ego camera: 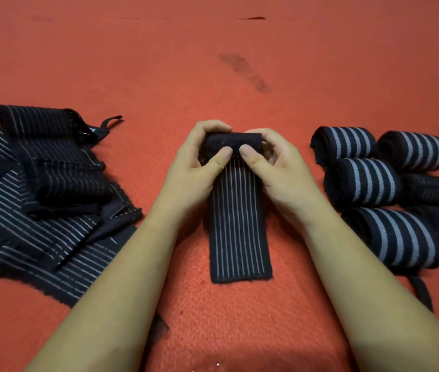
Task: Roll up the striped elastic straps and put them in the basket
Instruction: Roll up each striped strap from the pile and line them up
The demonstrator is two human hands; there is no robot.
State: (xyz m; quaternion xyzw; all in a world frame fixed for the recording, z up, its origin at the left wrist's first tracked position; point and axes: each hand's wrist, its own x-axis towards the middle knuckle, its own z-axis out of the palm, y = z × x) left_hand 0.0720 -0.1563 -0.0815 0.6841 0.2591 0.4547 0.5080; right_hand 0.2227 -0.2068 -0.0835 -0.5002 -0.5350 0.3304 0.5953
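A black elastic strap (238, 232) with thin white stripes lies lengthwise on the red carpet in front of me. Its far end is curled into a small roll (233, 142). My left hand (199, 167) grips the left side of that roll, thumb on top and fingers curled behind it. My right hand (274, 167) grips the right side the same way. Both thumbs press where the roll meets the flat part. The near end of the strap lies flat between my forearms. No basket is in view.
A loose heap of unrolled striped straps (38, 200) lies at the left. Several rolled straps (363, 181) with broad grey stripes lie clustered at the right. A dark smudge (245, 72) marks the red carpet (159, 63) farther away.
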